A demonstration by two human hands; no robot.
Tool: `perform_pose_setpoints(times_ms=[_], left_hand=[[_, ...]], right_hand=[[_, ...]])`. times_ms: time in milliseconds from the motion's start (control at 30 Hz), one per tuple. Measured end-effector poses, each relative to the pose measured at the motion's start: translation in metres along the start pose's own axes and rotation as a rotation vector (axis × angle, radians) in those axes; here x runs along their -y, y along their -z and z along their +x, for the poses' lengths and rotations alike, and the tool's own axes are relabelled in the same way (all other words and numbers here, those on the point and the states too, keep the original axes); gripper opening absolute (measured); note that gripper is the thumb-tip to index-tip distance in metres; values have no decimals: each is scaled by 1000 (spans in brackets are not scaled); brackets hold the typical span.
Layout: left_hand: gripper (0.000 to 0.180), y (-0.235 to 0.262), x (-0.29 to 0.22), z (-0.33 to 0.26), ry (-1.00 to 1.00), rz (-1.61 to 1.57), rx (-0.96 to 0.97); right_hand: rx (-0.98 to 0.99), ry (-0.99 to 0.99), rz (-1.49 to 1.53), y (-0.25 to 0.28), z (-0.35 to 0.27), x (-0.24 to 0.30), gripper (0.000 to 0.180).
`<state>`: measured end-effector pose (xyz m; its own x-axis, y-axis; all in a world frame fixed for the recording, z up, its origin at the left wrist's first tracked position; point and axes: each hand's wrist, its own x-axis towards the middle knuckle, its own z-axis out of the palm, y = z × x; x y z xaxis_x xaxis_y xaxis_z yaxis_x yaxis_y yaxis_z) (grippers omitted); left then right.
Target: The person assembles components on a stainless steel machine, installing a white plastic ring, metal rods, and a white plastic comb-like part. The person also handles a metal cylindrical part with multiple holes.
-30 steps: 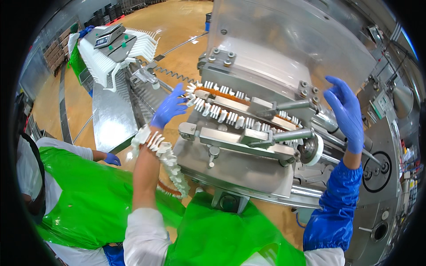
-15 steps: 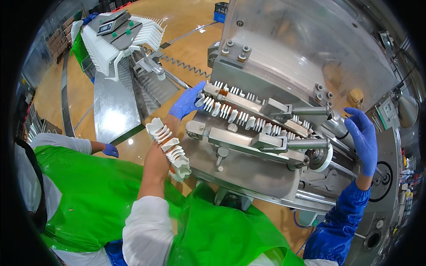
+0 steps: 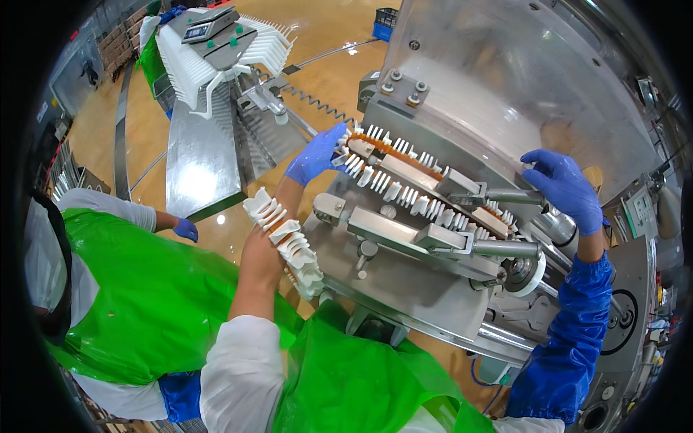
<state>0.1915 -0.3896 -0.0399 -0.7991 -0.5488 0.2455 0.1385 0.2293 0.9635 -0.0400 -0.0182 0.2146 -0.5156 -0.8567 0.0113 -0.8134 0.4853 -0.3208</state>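
Note:
My left hand (image 3: 317, 155), in a blue glove, is closed on the left end of a brown belt with white plastic fins (image 3: 390, 190). This belt loops around a long metal bar (image 3: 408, 173) on the machine. Over my left forearm hangs a shorter loop of wider white plastic pieces on a brown band (image 3: 287, 242). My right hand (image 3: 567, 189), also gloved, is raised over the right end of the machine near a metal rod (image 3: 512, 195). Its fingers are bent and apart, with nothing seen in them. A second metal bar (image 3: 390, 234), nearer me, carries no belt.
A clear hinged cover (image 3: 498, 94) stands raised behind the machine. At far left, a scale (image 3: 209, 25) sits above a white-finned rack (image 3: 180, 65) and a steel table (image 3: 198, 162). A co-worker in a green apron (image 3: 144, 296) is close on my left, gloved hand (image 3: 186, 229) lowered.
My right hand has moved left and its fingers have bent more. My left hand stays at the belt's end, where more of the brown band now shows. The whole view has shifted slightly.

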Motion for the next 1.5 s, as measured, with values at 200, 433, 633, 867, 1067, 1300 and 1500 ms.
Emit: perform_pose_setpoints(times_ms=[200,433,633,867,1067,1300,1500], left_hand=[[13,29,77,4,2,151,109],[31,-14,39,-1,184,56,-12],[39,-13,34,15,159,-25,-166],[39,-8,54,20,197,-147,-186],[51,-3,56,18,254,-141,-159],[58,-14,31,-12,338,-166,-196],[66,-21,6,-14,399,-190,-215]], right_hand=[[-108,43,-77,3,-46,-32,28],[-186,-76,-14,10,-86,-58,26],[-169,0,-55,9,-60,-41,24],[-197,-2,-74,6,-58,-44,24],[-205,87,-80,6,-24,-28,26],[-232,181,-16,16,5,-15,24],[53,264,-274,-90,11,-116,35]])
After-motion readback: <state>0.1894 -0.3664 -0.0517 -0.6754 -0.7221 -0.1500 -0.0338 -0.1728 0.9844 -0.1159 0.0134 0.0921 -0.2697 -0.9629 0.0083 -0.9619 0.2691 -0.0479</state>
